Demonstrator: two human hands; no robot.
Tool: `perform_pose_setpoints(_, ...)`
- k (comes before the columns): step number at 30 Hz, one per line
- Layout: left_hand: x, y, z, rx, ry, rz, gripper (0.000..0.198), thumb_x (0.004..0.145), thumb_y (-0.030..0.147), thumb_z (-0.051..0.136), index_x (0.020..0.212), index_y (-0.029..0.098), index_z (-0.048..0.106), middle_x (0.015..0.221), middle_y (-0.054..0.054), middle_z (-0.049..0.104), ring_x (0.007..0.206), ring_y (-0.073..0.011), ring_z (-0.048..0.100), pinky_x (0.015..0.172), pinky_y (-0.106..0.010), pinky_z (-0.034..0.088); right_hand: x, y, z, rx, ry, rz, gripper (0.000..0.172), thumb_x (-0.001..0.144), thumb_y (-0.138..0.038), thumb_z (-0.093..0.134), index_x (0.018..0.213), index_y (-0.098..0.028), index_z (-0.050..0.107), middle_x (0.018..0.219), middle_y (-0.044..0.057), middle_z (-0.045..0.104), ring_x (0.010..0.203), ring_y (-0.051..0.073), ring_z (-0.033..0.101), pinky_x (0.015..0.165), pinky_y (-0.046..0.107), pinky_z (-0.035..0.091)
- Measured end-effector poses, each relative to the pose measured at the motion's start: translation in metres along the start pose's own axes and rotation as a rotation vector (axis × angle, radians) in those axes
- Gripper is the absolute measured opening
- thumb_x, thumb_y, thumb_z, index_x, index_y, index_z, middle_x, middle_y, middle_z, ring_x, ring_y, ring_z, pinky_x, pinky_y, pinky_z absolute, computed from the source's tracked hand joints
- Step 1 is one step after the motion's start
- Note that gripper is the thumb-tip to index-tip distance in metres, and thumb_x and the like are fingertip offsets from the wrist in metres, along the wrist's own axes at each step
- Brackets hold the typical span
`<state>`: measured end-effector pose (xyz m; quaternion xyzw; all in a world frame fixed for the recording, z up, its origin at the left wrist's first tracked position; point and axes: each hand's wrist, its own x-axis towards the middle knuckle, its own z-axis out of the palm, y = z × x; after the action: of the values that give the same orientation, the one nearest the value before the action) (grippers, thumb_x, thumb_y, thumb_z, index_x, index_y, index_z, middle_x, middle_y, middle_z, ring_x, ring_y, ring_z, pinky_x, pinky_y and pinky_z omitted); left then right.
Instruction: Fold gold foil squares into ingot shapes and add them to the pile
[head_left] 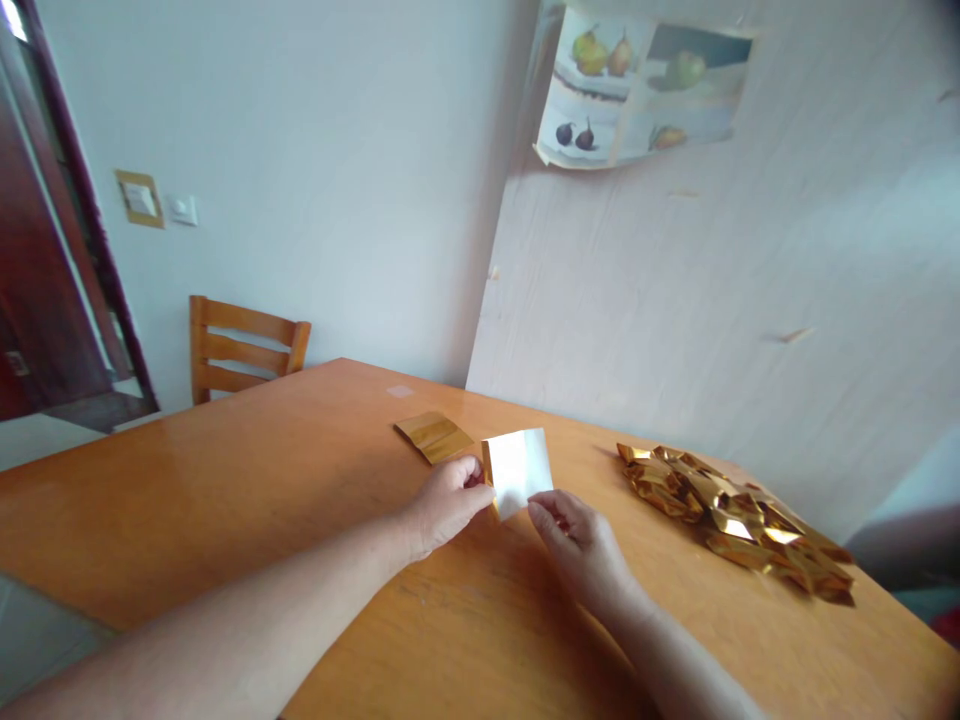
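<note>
Between my two hands is a small square sheet of foil paper (519, 470), held up above the table. Its pale, shiny side faces me, a crease runs down it, and a gold edge shows at its left. My left hand (454, 503) pinches the sheet's left edge between thumb and fingers. At the lower right corner, my right hand (577, 545) grips it with thumb and fingertips. Just beyond my left hand, a flat stack of gold paper (433, 436) lies on the table.
A heap of folded gold foil pieces (735, 520) lies on the right of the wooden table (225, 500). A wooden chair (247, 345) stands past the far left edge. Walls rise behind, one with fruit pictures (645, 90) taped up.
</note>
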<state>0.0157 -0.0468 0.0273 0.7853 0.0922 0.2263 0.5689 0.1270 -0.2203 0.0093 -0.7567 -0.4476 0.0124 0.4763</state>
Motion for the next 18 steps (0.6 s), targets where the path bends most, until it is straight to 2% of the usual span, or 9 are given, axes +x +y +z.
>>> perform_pose_setpoints(5,0.002,-0.007,-0.006,0.373,0.059,0.184,0.003,0.08,0.017,0.056,0.082,0.019,0.058,0.08,-0.001,0.065,0.076,-0.0173,0.06,0.068,-0.028,0.045,0.005,0.01,0.0,0.351,0.049,0.262,0.035,0.087,-0.049,0.06,0.102,-0.019,0.071,0.085,0.007,0.073,0.08,0.024,0.069,0.068,0.034,0.055)
perform_pose_setpoints(9,0.0,-0.002,-0.01,0.637,0.017,0.414,0.017,0.074,0.004,0.053,0.079,0.02,0.057,0.082,-0.001,0.063,0.081,-0.0177,0.058,0.074,-0.03,0.044,0.008,0.017,-0.004,0.592,0.106,0.363,0.029,0.087,-0.045,0.057,0.097,-0.019,0.069,0.092,0.011,0.075,0.086,0.026,0.073,0.075,0.04,0.06)
perform_pose_setpoints(11,-0.003,0.002,-0.011,0.748,-0.025,0.499,0.02,0.073,0.002,0.053,0.08,0.02,0.057,0.083,-0.002,0.063,0.083,-0.0187,0.057,0.077,-0.031,0.042,0.01,0.022,-0.005,0.604,0.126,0.359,0.031,0.09,-0.043,0.051,0.102,-0.019,0.067,0.092,0.011,0.076,0.089,0.026,0.074,0.08,0.043,0.061)
perform_pose_setpoints(14,-0.006,0.004,-0.01,0.893,-0.112,0.55,0.018,0.075,0.004,0.054,0.081,0.021,0.058,0.084,-0.002,0.063,0.084,-0.0198,0.057,0.081,-0.034,0.04,0.012,0.031,-0.008,0.551,0.183,0.372,0.04,0.092,-0.044,0.044,0.117,-0.017,0.062,0.1,0.013,0.076,0.094,0.027,0.074,0.082,0.045,0.061)
perform_pose_setpoints(18,-0.011,0.004,-0.008,0.995,-0.231,0.547,0.015,0.078,0.007,0.057,0.081,0.021,0.061,0.085,-0.002,0.064,0.084,-0.0206,0.057,0.082,-0.037,0.037,0.014,0.039,-0.013,0.386,0.281,0.387,0.042,0.086,-0.043,0.056,0.118,-0.017,0.062,0.115,0.016,0.072,0.105,0.03,0.07,0.082,0.044,0.059)
